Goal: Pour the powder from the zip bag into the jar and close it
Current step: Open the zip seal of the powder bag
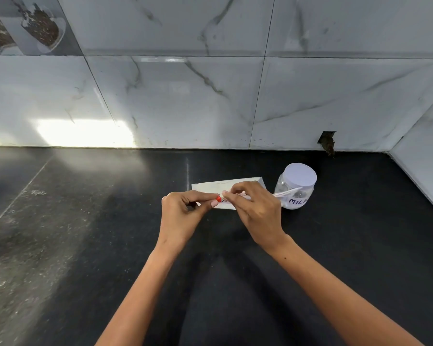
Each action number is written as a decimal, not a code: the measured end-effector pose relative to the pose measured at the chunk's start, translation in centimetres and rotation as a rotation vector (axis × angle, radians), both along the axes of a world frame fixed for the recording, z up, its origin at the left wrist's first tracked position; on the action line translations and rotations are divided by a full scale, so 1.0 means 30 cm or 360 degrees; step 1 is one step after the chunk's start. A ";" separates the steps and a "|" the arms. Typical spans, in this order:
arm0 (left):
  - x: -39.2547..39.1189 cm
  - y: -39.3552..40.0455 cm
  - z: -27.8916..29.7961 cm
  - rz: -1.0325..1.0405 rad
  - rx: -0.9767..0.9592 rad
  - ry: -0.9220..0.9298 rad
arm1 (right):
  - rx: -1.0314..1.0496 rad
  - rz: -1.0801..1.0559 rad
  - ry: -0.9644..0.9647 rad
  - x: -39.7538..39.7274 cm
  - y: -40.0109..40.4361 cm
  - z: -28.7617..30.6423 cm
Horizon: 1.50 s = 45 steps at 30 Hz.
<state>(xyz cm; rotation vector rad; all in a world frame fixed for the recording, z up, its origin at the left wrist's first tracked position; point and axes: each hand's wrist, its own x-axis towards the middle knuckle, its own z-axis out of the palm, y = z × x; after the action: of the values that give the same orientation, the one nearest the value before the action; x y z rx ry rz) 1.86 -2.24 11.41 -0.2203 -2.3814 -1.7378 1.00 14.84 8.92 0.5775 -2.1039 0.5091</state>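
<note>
A zip bag (286, 193) with a red slider is held level above the black counter, mostly hidden behind my hands. My left hand (183, 213) pinches the red slider at the bag's left end between thumb and forefinger. My right hand (254, 208) pinches the bag's top edge just right of the slider. A clear plastic jar (296, 187) with a white lid on top stands to the right; it holds a little white powder and bears a label reading "MILK". The bag's right end reaches in front of the jar.
A white marble-patterned slab (210, 186) lies flat on the counter under my hands. The tiled wall (210, 96) runs along the back, with a side wall (425, 166) close to the right of the jar. The counter (60, 233) stretches to the left.
</note>
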 end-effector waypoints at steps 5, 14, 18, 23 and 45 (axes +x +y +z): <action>0.013 0.023 -0.005 0.0105 0.0161 -0.0034 | -0.0087 -0.0029 0.0025 0.004 -0.014 0.015; 0.011 0.035 -0.019 0.0135 0.0219 -0.0106 | -0.0020 -0.0136 -0.0304 0.030 -0.038 0.034; -0.004 0.021 -0.011 0.0012 0.0126 -0.0162 | 0.0008 -0.0082 -0.0507 0.040 -0.032 0.037; -0.036 0.023 0.010 -0.0111 -0.0059 -0.0344 | 0.0017 0.0058 -0.0650 0.044 -0.021 0.036; -0.044 0.031 -0.026 -0.0189 -0.0198 -0.0985 | -0.0335 0.0152 -0.0847 0.134 0.000 -0.058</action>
<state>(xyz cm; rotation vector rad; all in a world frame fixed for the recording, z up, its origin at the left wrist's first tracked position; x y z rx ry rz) 0.55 -1.30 10.62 0.1988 -2.9565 -1.9251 5.03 14.84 7.17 0.4537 -2.4807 1.0151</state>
